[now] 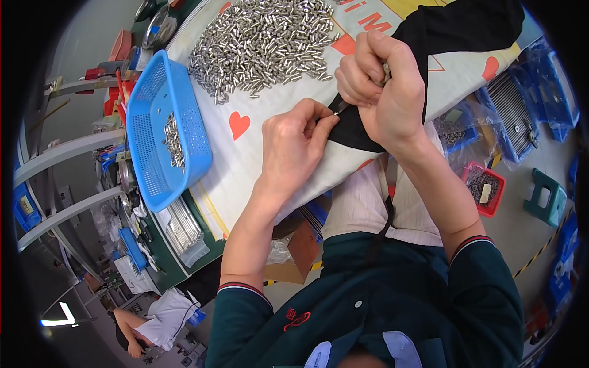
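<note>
Fingertips [325,122] on one metal pin [341,109]

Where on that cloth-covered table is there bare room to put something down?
The clearest patch is the cloth around the red heart, between the blue basket and the left hand. A narrower strip runs below it along the table's near edge. The far side is crowded by the heap of small metal pieces; both hands, left and right hand, fill the middle.

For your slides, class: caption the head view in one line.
Both hands, left and right, work a thin metal pin beside a pile of pins and a blue basket.
</note>
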`<state>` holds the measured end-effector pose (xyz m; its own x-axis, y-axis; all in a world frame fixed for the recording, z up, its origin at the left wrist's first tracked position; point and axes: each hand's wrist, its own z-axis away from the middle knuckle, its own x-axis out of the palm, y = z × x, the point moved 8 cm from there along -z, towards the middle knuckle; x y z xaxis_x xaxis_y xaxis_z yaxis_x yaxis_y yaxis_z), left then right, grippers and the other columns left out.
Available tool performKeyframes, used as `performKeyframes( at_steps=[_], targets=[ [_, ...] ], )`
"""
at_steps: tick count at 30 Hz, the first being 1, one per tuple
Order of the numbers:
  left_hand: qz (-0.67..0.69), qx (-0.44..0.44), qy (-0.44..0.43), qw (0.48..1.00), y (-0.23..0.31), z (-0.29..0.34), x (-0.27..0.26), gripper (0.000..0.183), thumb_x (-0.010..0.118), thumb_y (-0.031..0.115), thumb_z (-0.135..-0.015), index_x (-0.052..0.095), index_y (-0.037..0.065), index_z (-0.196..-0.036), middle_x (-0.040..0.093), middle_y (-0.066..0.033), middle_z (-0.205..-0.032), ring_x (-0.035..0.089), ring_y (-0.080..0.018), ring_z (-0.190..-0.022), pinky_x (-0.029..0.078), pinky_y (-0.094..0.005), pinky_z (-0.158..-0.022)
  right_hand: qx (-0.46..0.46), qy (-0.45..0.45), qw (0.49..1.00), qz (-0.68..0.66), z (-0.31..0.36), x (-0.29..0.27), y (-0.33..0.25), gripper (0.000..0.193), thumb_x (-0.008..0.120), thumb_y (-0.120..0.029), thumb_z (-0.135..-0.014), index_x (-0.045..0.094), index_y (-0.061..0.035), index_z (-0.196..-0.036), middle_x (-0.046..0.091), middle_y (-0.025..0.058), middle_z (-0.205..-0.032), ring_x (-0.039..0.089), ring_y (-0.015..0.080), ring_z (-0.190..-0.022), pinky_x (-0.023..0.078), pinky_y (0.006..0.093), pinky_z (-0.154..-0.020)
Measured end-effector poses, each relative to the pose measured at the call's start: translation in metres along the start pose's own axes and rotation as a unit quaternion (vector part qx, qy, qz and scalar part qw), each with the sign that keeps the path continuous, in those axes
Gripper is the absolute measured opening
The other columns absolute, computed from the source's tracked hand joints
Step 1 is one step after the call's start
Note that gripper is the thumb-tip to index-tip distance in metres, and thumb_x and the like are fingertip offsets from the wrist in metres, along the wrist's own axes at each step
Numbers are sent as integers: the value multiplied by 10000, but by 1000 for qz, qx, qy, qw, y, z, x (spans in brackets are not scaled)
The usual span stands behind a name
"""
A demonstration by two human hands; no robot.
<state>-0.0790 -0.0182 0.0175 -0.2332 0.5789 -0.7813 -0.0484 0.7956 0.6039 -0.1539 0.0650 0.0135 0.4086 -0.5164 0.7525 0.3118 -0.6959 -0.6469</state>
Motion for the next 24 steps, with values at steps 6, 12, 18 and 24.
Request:
performKeyframes(
  at_steps=[6,12,18,24],
  targets=[
    [5,-1,-3,1000,-2,0,1,94,642,49,-687,560,4,-676,422,-66,-432,406,-167,-365,336,-289,-396,-5,-7,1000,2,-1,2,-1,344,302,-229,-863,254,-114,-542,224,-30,-406,149,67,-385,151,236,-384],
    [0,5,-1,1000,0,0,0,97,645,50,-683,558,8,-674,416,-64,-429,405,-172,-366,335,-289,-397,7,10,1000,13,-2,4,-2,332,298,-216,-857,253,-112,-545,226,-31,-409,149,66,-384,151,233,-380],
    [-1,10,5,1000,1,1,-1,96,647,49,-678,561,7,-672,427,-71,-439,417,-177,-371,342,-290,-397,26,7,999,36,-5,7,0,314,292,-194,-848,253,-114,-547,226,-32,-412,152,57,-384,141,226,-366],
    [-1,12,7,1000,1,1,-1,90,643,46,-681,564,2,-673,450,-82,-452,438,-186,-379,350,-294,-401,32,5,998,47,-5,7,2,338,302,-217,-867,258,-115,-548,234,-32,-412,154,56,-378,147,220,-362]
  ],
)
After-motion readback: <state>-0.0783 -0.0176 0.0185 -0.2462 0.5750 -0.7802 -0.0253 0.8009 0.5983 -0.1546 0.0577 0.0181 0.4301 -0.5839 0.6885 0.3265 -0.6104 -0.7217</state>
